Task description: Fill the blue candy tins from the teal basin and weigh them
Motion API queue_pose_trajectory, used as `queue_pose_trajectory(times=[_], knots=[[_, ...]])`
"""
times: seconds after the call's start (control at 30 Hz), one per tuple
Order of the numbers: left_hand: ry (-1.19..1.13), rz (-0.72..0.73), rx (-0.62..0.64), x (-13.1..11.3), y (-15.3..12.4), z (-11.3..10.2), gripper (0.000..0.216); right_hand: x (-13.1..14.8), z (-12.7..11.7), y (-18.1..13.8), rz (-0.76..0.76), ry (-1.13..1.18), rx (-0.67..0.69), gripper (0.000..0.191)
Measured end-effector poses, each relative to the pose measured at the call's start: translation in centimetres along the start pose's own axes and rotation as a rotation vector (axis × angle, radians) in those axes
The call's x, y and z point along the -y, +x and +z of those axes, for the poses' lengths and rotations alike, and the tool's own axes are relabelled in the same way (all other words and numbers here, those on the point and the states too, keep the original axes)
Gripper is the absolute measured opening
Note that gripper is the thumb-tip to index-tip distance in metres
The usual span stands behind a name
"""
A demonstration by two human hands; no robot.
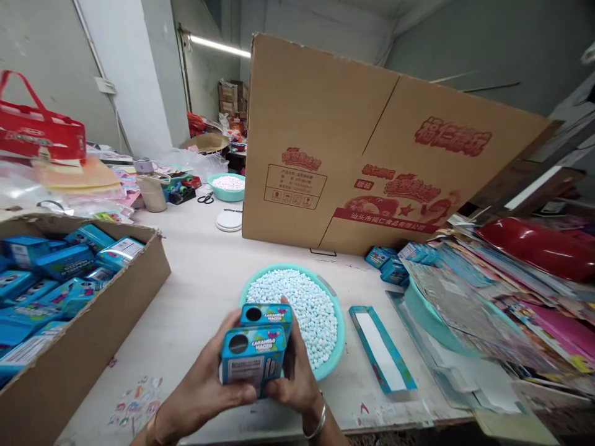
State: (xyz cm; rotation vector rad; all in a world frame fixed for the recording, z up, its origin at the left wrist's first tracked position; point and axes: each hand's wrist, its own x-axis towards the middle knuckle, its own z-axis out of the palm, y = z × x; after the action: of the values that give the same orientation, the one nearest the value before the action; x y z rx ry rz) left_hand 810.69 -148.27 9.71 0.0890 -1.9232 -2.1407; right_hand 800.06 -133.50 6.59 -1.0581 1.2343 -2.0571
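Note:
Two small blue candy boxes stand one behind the other between my hands. The front candy box (248, 365) and the rear candy box (274, 314) each show a dark round hole on top. My left hand (199, 381) presses them from the left, its thumb along the lower front. On the right side, my right hand (297, 371) wraps round them, with a bangle at its wrist. Beyond them, partly hidden by boxes and fingers, is a turquoise bowl (341, 337) full of small pale blue and white candies (302, 303).
At left stands an open carton (106, 310) of blue boxes. A shallow blue tray (383, 350) lies right of the bowl. A large cardboard box (325, 136) blocks the back. Several blue boxes (393, 267) and stacked printed sheets (502, 297) lie at right.

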Motion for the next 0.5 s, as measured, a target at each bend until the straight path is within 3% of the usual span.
queue_pose_trajectory(times=[0.1, 0.23, 0.5], knots=[[-0.172, -0.067, 0.093, -0.6, -0.1, 0.5, 0.084, -0.2, 0.1, -0.4, 0.01, -0.041, 0.039, 0.127], [-0.218, -0.119, -0.007, -1.4, -0.2, 1.6, 0.085, -0.3, 0.2, -0.9, 0.022, -0.212, 0.089, 0.124], [0.018, -0.075, -0.259, -2.5, -0.2, 3.6, 0.076, 0.3, -0.1, -0.5, 0.045, -0.347, 0.063, 0.132]])
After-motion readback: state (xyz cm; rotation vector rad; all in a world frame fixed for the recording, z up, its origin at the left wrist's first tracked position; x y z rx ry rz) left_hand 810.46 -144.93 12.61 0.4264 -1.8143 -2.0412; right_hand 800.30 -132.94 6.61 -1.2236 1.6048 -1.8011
